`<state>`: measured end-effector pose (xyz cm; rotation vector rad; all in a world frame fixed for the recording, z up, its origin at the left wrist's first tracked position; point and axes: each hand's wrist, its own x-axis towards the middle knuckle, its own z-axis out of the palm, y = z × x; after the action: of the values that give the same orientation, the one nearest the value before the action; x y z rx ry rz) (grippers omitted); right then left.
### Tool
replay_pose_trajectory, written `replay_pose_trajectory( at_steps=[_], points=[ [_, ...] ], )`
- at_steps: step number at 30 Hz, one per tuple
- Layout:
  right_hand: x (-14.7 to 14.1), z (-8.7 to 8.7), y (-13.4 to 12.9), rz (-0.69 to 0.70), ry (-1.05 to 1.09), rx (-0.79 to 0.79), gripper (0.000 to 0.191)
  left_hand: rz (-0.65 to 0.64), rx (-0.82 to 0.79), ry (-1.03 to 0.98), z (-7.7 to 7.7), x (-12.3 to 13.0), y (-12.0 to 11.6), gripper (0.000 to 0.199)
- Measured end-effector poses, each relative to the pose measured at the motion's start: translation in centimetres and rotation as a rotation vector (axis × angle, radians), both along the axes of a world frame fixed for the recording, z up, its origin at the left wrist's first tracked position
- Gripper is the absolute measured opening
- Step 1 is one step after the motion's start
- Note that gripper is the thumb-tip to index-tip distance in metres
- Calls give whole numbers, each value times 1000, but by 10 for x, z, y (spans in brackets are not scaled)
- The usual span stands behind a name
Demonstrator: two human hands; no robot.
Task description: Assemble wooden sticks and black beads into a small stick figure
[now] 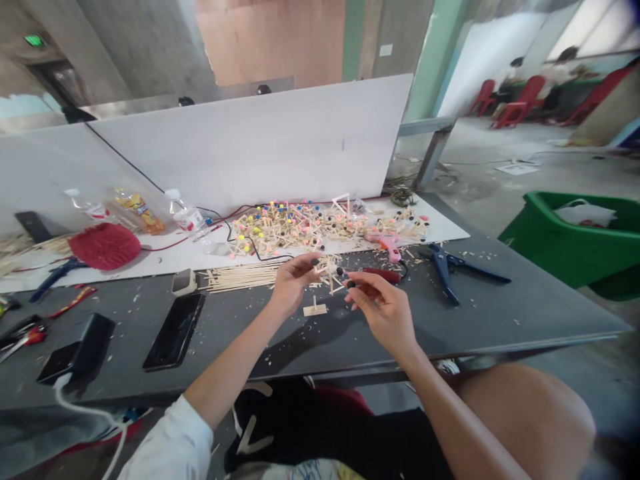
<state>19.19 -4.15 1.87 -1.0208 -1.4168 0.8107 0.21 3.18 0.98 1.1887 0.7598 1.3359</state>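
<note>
Left hand: the left hand (pixel 294 283) sits at the middle of the frame, its fingers curled and pinched around one side of a small stick frame (pixel 330 275).

Right hand: the right hand (pixel 383 310) is just beside it, its fingers loosely curved, with the thumb and forefinger pinching what looks like a black ball (pixel 351 284); the grip is too small to make out fully.

Work in hand: the stick frame is held in the air above the grey table (pixel 505 327), between both hands. It looks unfinished, with only a few dark balls at its joints.

Done: a large heap of stick models (pixel 277 230) with coloured balls at their joints lies on a white board (pixel 440 230) beyond the hands, spreading toward the centre-right.

Left to use: a flat bundle of loose sticks (pixel 240 276) lies just left of the hands, and a small stick piece (pixel 315 308) lies on the table below them.

Tools: a pink glue gun (pixel 389 246) and blue pliers (pixel 444 271) lie to the right of the hands; a phone (pixel 174 331) lies to the lower left.

Rest: a green bin (pixel 570 240) stands at the right edge, and people sit on red chairs (pixel 517 100) at the upper right.
</note>
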Motion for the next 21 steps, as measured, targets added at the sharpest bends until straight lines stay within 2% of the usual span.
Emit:
replay_pose_trajectory(
  at_steps=[3,7,13,21],
  points=[
    [-1,-7,4,-31,-6,11,26,20,-42,-8,-11,5,-2,37],
    [1,-12,8,-76,-46,-11,25,63,-33,8,-17,6,-8,36],
    [-2,-13,11,-69,-114,8,24,105,-24,22,-19,5,-8,37],
    [-9,-15,11,-45,-72,-17,21,123,-33,-12,-16,5,-12,38]
  ],
)
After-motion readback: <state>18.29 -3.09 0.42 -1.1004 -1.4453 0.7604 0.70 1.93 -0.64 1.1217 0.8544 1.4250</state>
